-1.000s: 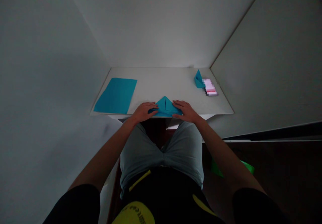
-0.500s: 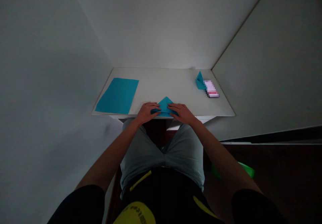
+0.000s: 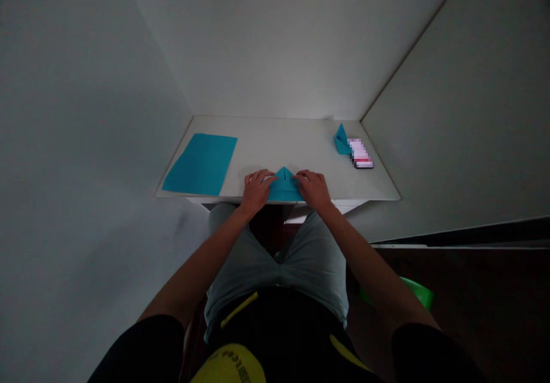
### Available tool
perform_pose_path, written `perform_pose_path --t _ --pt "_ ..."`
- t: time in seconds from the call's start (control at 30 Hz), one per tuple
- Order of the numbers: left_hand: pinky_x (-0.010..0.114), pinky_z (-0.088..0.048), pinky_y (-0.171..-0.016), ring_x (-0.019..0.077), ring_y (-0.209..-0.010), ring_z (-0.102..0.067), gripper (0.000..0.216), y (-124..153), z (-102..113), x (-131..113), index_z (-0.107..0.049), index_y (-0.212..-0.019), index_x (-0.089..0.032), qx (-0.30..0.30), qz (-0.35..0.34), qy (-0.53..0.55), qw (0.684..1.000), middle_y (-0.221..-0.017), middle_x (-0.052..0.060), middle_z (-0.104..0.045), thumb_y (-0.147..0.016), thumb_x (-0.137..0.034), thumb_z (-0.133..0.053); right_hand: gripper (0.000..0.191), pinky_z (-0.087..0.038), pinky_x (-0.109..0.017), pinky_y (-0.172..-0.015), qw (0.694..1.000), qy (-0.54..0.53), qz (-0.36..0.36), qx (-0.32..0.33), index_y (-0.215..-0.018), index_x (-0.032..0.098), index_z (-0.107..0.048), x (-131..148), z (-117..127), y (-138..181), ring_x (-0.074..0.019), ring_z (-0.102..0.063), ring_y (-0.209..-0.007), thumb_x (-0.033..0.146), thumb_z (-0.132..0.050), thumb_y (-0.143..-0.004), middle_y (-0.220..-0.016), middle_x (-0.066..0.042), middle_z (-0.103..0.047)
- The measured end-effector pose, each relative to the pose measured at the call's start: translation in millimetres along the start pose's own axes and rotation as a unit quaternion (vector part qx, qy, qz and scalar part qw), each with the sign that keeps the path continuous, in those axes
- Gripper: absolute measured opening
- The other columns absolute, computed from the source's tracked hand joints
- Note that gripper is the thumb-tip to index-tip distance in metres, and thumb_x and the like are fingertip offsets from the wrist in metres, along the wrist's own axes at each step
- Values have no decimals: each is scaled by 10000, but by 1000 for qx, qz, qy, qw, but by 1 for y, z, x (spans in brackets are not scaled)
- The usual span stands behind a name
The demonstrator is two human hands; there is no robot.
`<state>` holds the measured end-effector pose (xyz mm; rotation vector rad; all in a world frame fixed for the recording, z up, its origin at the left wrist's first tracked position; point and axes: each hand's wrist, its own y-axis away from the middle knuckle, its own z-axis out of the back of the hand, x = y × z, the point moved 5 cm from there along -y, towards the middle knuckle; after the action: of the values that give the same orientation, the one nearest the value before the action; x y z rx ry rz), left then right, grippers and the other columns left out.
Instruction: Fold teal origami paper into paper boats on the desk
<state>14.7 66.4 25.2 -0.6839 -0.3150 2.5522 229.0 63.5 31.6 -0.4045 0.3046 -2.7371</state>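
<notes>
Folded paper (image 3: 285, 192), apex toward the wall (image 3: 275, 45), long axis left–right; left hand (image 3: 256, 191) and right hand (image 3: 314, 189), half-curled, touch its sides; pinch unclear.

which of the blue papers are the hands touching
The folded piece in the middle, with the left hand and right hand on it. The flat blue paper lies farther left; the other folded piece sits beside the phone.

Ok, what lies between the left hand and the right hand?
The head view shows folded blue paper between left hand and right hand, at the near edge of the white table.
</notes>
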Motion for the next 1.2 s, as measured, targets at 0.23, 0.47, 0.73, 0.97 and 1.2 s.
perform_pose_path --t 0.23,0.47,0.73,0.97,1.2 --pt "551 -332 -1318 315 -1604 -421 569 24 -24 -30 -493 -1641 -211 70 -73 -25 995 -1692 138 -503 -1080 -307 -482 643 -373 -589 -1286 997 -38 67 -9 -1754 237 -269 33 -30 38 -322 -469 -1560 417 -365 -1144 -1722 -129 -455" --pt "626 -176 -1369 378 -1677 -250 786 27 -20 -24 -369 -1714 -189 91 -64 -44 993 -1785 169 -323 -1056 -587 -533 831 -246 -605 -1356 997 -21 69 25 -1770 223 -197 13 -29 54 -345 -302 -1660 612 -479 -1092 -1787 -146 -321" --pt "613 -136 -1383 359 -1695 -195 771 27 -17 -31 -340 -1731 -234 89 -90 -46 991 -1802 127 -295 -1048 -493 -588 953 -256 -597 -1334 998 -6 63 27 -1760 258 -230 16 -28 47 -373 -316 -1648 623 -664 -995 -1791 -144 -313" --pt "647 -236 -1327 382 -1660 -289 622 20 -21 -22 -494 -1637 -308 88 -54 -27 994 -1764 118 -391 -1070 -561 -533 830 -371 -619 -1231 998 -31 48 28 -1685 320 -427 5 -22 41 -423 -415 -1557 732 -606 -988 -1735 -128 -430" --pt "626 -339 -1209 432 -1398 -552 691 -22 6 -7 -586 -1499 -191 29 1 -50 998 -1425 209 -668 -930 -538 -772 948 -379 -632 -1227 988 -137 -14 -63 -1755 240 -217 -25 -19 15 -420 -430 -1517 648 -618 -999 -1686 -201 -439"
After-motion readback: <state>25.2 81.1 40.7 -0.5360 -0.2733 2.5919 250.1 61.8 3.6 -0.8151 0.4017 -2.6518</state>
